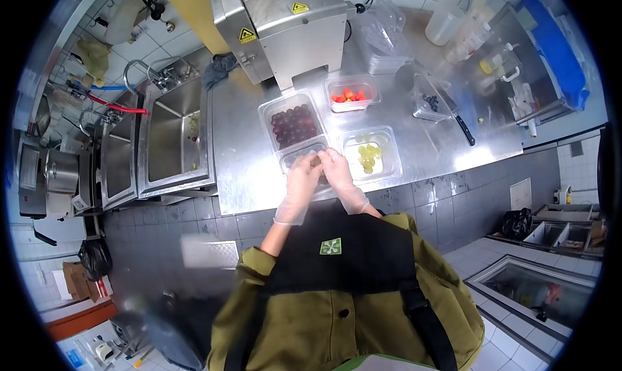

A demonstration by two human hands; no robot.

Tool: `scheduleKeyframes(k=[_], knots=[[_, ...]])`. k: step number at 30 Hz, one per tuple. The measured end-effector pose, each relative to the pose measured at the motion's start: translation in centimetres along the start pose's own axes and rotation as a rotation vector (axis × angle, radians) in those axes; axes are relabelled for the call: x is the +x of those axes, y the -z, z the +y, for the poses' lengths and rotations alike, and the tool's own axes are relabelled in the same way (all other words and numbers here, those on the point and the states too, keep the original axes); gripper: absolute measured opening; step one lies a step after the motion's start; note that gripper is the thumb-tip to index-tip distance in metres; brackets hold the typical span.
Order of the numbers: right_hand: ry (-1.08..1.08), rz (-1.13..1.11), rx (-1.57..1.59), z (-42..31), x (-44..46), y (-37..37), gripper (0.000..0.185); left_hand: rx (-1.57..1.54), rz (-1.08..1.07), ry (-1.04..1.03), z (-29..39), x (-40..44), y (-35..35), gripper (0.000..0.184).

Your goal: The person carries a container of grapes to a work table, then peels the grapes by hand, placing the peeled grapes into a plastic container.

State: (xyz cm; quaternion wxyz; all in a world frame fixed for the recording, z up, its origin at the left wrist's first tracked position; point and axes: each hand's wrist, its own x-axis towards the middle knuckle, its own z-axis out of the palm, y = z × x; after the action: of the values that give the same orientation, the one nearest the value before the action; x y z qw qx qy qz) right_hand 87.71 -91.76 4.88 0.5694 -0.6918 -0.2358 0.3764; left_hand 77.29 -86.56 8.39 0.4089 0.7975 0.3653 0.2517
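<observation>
Both my hands wear clear gloves and meet at the front of the steel table. My left hand (302,184) and my right hand (338,174) pinch together on something small and dark between the fingertips, too small to make out. Beneath them is a clear container (299,149), partly hidden by my hands. Just behind it lies a clear tub of dark red grapes (293,126). Right of my right hand, green grapes (369,157) lie in another clear tub (393,152). Red cut fruit (348,96) fills part of a small tub farther back.
A knife (462,126) lies beside a tub of dark berries (430,102) on the steel table (246,170). Stacked clear containers (387,52) and a steel machine (298,31) stand at the back. Two sinks (170,141) are on the left.
</observation>
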Motion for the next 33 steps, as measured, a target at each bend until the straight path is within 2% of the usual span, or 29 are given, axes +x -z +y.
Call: scheduleKeyframes(k=[2, 6, 9, 12, 15, 21, 24, 27, 29, 32, 33], knots=[[0.043, 0.028, -0.081, 0.4, 0.2, 0.1, 0.023, -0.021, -0.005, 0.031, -0.5, 0.2, -0.2, 0.035], [-0.048, -0.026, 0.034, -0.4, 0.0, 0.3, 0.017, -0.175, -0.020, 0.111, -2.3, 0.4, -1.1, 0.029], [-0.069, -0.017, 0.146, 0.4, 0.4, -0.2, 0.010, -0.377, -0.043, 0.245, -3.5, 0.5, -1.8, 0.030], [-0.045, -0.037, 0.216, 0.9, 0.7, -0.3, 0.007, -0.266, -0.031, 0.178, -3.8, 0.4, -1.7, 0.030], [-0.071, -0.075, 0.207, -0.1, 0.4, 0.0, 0.008, -0.291, -0.019, 0.164, -4.1, 0.6, -1.8, 0.030], [-0.091, -0.122, 0.200, -0.7, 0.0, 0.1, 0.008, -0.455, -0.063, 0.301, -3.2, 0.6, -0.8, 0.031], [-0.055, -0.176, 0.250, -1.3, -0.3, 0.1, 0.006, -0.742, -0.077, 0.469, -2.0, 0.6, 0.0, 0.029], [-0.043, -0.233, 0.298, -1.9, -0.7, 0.0, 0.004, -0.891, -0.106, 0.593, -2.4, 0.7, 0.4, 0.027], [-0.032, -0.258, 0.312, -1.3, -0.7, 0.0, 0.003, -1.003, -0.052, 0.613, -2.4, 0.7, 0.5, 0.027], [-0.027, -0.222, 0.135, -1.2, -0.9, 0.2, 0.011, -1.023, 0.031, 0.632, -2.2, 0.7, 0.8, 0.027], [0.145, -0.159, -0.001, -0.8, -0.8, 0.2, 0.012, -1.006, 0.058, 0.636, -2.2, 0.8, 1.0, 0.027]])
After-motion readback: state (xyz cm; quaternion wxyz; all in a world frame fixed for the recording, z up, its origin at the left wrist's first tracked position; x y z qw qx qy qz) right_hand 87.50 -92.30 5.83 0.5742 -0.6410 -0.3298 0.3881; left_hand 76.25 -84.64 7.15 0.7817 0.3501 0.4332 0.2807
